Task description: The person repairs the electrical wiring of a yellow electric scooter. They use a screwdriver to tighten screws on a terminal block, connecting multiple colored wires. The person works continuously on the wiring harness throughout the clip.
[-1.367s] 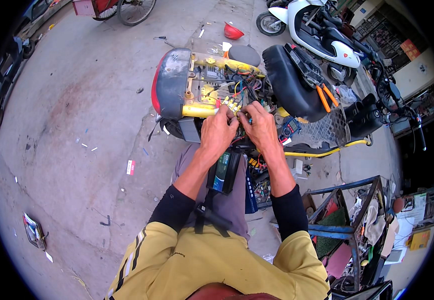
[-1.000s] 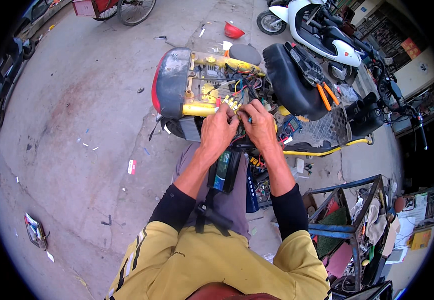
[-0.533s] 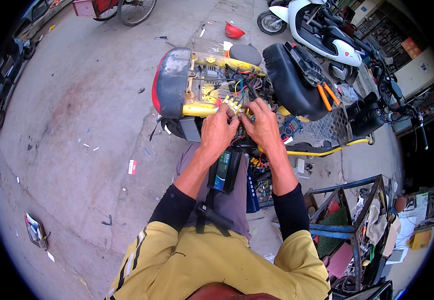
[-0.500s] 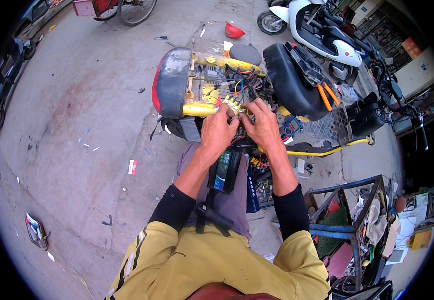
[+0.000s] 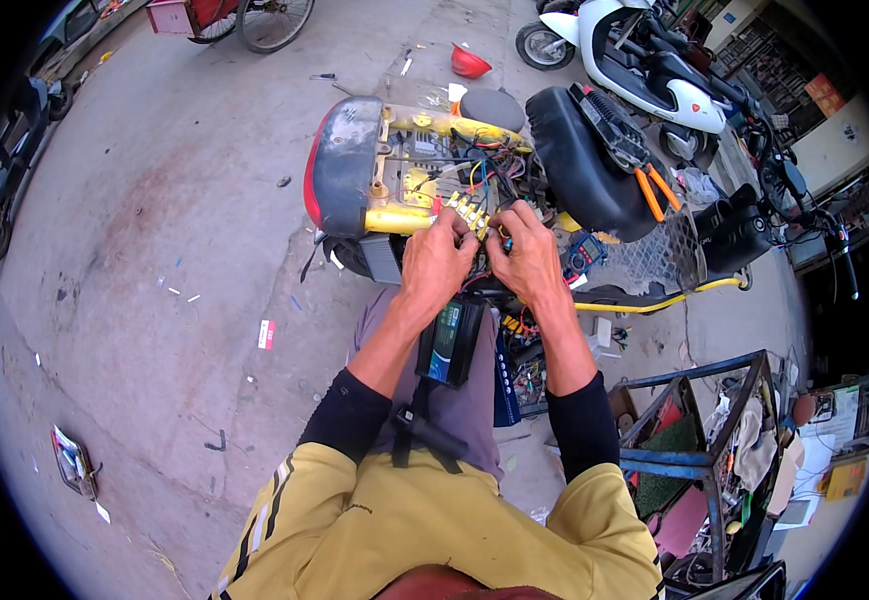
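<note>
Both my hands work over the exposed wiring of a yellow electric scooter (image 5: 395, 219), whose seat compartment lies uncovered. A row of small yellow connectors (image 5: 469, 213) with dark wires sits between my fingertips. My left hand (image 5: 439, 262) is closed at the near left end of that row, its fingers gripping it. My right hand (image 5: 529, 258) is pinched closed just right of it, with a bit of thin wire at the fingertips, partly hidden. Across my lap lies a black box-shaped electronic unit (image 5: 451, 343). A blue multimeter (image 5: 584, 253) rests to the right of my right hand.
The black scooter seat (image 5: 585, 170) carries pliers with orange handles (image 5: 649, 194). Right of me stands a metal-framed rack (image 5: 667, 460) with assorted scraps. A white scooter (image 5: 645, 75) is parked at the far right. A red helmet-like bowl (image 5: 471, 62) lies on the ground ahead.
My right hand has shifted slightly right, away from the left, widening the gap between the fingertips and showing more of the yellow connectors. My left hand has hardly moved.
</note>
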Motion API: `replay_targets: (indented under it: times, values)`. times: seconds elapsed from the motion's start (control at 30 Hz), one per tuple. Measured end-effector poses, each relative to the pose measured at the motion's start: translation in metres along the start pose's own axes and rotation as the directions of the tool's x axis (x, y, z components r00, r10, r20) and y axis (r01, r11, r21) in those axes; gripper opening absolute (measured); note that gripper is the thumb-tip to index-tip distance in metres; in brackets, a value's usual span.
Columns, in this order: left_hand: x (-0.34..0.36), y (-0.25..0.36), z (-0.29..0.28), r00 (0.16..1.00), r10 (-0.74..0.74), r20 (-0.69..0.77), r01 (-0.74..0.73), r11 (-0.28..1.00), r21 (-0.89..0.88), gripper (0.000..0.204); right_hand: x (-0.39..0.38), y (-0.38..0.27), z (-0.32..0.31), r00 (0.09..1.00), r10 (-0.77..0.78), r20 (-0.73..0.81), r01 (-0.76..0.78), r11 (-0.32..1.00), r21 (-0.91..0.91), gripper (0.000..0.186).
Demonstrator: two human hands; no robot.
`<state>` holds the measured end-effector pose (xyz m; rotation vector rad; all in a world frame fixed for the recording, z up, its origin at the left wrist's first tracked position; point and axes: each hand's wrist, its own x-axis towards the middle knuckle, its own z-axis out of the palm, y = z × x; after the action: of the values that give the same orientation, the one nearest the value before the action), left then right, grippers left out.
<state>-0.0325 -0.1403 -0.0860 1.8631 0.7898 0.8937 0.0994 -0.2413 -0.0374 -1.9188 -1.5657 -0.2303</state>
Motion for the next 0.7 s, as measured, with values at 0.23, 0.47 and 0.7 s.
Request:
replay_targets:
  times: [0.23,0.47,0.7]
  values:
    - [-0.0009,0.0007,-0.0001,1.000,-0.005,0.013,0.005,1.000,0.004,0.020,0.0040,-0.0002,-0.0002,1.000,-0.011,0.005,0.011,1.000,-0.014,0.017]
    - [0.0001,-0.0016,0.0005,1.000,0.000,0.025,0.000,1.000,0.000,0.021,0.0035,-0.0031,0.0027,0.999,-0.040,-0.013,0.040,0.999,-0.012,0.014]
    - [0.0005,-0.0019,0.0015,1.000,-0.013,0.017,0.013,1.000,0.009,0.022,0.0083,0.0005,0.0066,0.999,-0.046,0.028,0.048,0.997,-0.056,0.011]
